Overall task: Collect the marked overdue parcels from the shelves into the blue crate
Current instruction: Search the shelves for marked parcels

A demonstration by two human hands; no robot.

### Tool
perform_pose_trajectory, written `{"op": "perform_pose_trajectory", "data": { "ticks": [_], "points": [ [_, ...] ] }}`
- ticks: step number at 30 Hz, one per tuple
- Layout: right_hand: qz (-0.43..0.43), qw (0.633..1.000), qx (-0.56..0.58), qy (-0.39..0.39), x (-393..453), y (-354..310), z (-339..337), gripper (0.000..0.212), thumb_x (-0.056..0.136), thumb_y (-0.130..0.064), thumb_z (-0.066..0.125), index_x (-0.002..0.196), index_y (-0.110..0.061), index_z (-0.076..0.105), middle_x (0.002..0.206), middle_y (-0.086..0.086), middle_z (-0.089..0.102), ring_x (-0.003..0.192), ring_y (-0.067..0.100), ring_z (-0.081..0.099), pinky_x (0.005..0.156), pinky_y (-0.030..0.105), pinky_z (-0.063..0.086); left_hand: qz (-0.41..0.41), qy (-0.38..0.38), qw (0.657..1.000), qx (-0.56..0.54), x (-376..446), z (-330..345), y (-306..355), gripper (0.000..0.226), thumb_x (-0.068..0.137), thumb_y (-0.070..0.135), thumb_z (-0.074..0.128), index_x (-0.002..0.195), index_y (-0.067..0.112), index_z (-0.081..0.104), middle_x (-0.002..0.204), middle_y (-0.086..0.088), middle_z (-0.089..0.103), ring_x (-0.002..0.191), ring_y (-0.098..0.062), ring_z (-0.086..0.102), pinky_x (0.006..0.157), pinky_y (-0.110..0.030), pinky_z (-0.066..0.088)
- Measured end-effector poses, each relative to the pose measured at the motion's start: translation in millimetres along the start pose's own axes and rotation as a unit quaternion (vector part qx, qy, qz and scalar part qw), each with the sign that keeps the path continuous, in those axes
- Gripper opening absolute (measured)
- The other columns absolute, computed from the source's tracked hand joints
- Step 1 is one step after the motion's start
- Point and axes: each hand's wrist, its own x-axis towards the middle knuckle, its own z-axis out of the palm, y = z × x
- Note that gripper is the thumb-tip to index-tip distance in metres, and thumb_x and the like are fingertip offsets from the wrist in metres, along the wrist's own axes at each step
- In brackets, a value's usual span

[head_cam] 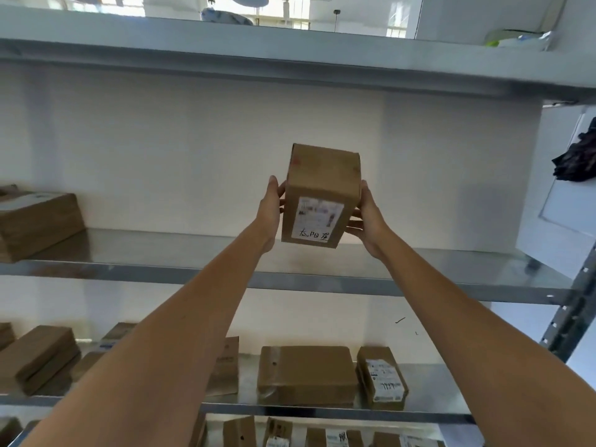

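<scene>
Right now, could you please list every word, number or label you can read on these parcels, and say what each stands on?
"太阳星", handwritten, last character uncertain: white label on the brown cardboard box held between both hands.
Digits, perhaps "1771", not sure: label on the small brown parcel on the lower shelf.
"98", then cut off: white label on a bottom-shelf parcel.
Printed lines on all labels: too blurred.

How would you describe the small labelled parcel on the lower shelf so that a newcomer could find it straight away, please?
Start at the metal shelf below the one the hands are raised in front of. At its right end stands a small brown parcel, just right of a wide flat parcel. Unlike that plain neighbour, it shows a white label with handwritten marks.
</scene>
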Motion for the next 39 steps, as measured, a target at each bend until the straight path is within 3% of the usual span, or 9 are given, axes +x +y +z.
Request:
{"op": "perform_pose_trajectory", "data": {
  "ticks": [9, 13, 15, 18, 20, 25, 28, 34, 39],
  "points": [
    [-0.016, 0.999, -0.018, 0.024, 4.1, -14.6, 0.1, 0.07, 0.092, -0.07, 0.032, 0.124, -0.017, 0.065, 0.107, 0.008, 0.072, 0.096, 0.026, 0.069, 0.089, 0.039, 0.055, -0.009, 0.032, 0.999, 0.028, 3.7, 7.5, 15.3, 0.062, 0.099, 0.06, 0.011, 0.142, 0.031, 0.046, 0.14, -0.006, 0.05, 0.13, -0.024, 0.041, 0.113, -0.048, 0.022],
    [-0.011, 0.999, -0.027, 0.037, 0.8, -21.4, 3.9, 0.072, 0.093, -0.071, 0.03, 0.135, -0.019, 0.056, 0.136, 0.005, 0.059, 0.128, 0.026, 0.052, 0.111, 0.045, 0.038, -0.012, 0.028, 0.999, 0.022, 1.9, 5.3, 16.5, 0.058, 0.1, 0.056, 0.01, 0.137, 0.033, 0.049, 0.144, -0.007, 0.046, 0.136, -0.026, 0.037, 0.118, -0.052, 0.016],
    [-0.021, 1.0, -0.015, 0.014, -2.4, -23.5, 6.5, 0.061, 0.096, -0.067, 0.027, 0.131, -0.027, 0.057, 0.136, 0.0, 0.058, 0.132, 0.024, 0.047, 0.114, 0.046, 0.035, -0.027, 0.009, 1.0, -0.005, 0.6, 5.2, 16.2, 0.054, 0.101, 0.054, 0.013, 0.132, 0.033, 0.052, 0.133, -0.007, 0.054, 0.129, -0.029, 0.045, 0.113, -0.056, 0.026],
    [-0.02, 0.999, -0.03, -0.001, -5.6, -26.5, 9.6, 0.051, 0.1, -0.061, 0.02, 0.1, -0.037, 0.064, 0.107, -0.006, 0.067, 0.11, 0.018, 0.059, 0.101, 0.041, 0.044, -0.045, -0.006, 0.999, -0.009, -1.7, 3.1, 16.1, 0.045, 0.102, 0.048, 0.023, 0.108, 0.025, 0.061, 0.102, -0.003, 0.063, 0.099, -0.024, 0.06, 0.098, -0.047, 0.048],
    [-0.012, 0.998, -0.055, 0.005, -8.7, -28.0, 8.8, 0.054, 0.098, -0.064, 0.019, 0.09, -0.036, 0.065, 0.098, -0.004, 0.069, 0.099, 0.019, 0.063, 0.094, 0.042, 0.048, -0.055, -0.015, 0.998, 0.015, -2.1, -1.2, 13.5, 0.043, 0.101, 0.049, 0.028, 0.098, 0.024, 0.063, 0.102, -0.004, 0.065, 0.094, -0.024, 0.063, 0.088, -0.041, 0.053],
    [0.049, 0.991, -0.119, 0.025, -7.3, -27.1, 4.9, 0.072, 0.092, -0.074, 0.023, 0.109, -0.02, 0.068, 0.102, 0.007, 0.071, 0.095, 0.025, 0.067, 0.083, 0.038, 0.053, -0.046, 0.006, 0.99, 0.134, -4.2, -11.4, 4.2, 0.048, 0.1, 0.051, 0.026, 0.115, 0.023, 0.062, 0.097, -0.002, 0.069, 0.08, -0.022, 0.068, 0.079, -0.035, 0.052],
    [0.084, 0.982, -0.16, 0.048, -6.6, -25.0, 8.2, 0.063, 0.094, -0.066, 0.03, 0.119, -0.02, 0.065, 0.107, 0.008, 0.07, 0.098, 0.026, 0.065, 0.085, 0.039, 0.054, -0.074, 0.015, 0.974, 0.213, -6.8, -19.4, 0.0, 0.05, 0.1, 0.046, 0.025, 0.113, 0.016, 0.063, 0.091, -0.003, 0.071, 0.062, -0.021, 0.068, 0.062, -0.027, 0.052],
    [0.17, 0.982, 0.025, 0.081, -4.1, -11.5, 13.3, 0.018, 0.093, -0.025, 0.058, 0.103, -0.012, 0.066, 0.077, 0.005, 0.064, 0.061, 0.019, 0.06, 0.037, 0.017, 0.045, -0.121, 0.017, 0.975, 0.184, -7.6, -14.1, -9.4, 0.051, 0.104, 0.039, 0.022, 0.12, 0.006, 0.057, 0.09, -0.006, 0.064, 0.07, -0.018, 0.061, 0.056, -0.027, 0.052],
    [0.216, 0.964, 0.149, 0.035, -18.4, 5.9, 4.5, 0.033, 0.102, -0.033, 0.043, 0.081, -0.014, 0.062, 0.071, 0.006, 0.067, 0.069, 0.022, 0.061, 0.058, 0.037, 0.051, -0.126, 0.02, 0.981, 0.144, -1.8, -6.9, -18.9, 0.055, 0.101, 0.048, 0.025, 0.123, 0.009, 0.056, 0.106, -0.007, 0.064, 0.083, -0.018, 0.058, 0.076, -0.031, 0.047]
  ]
}}
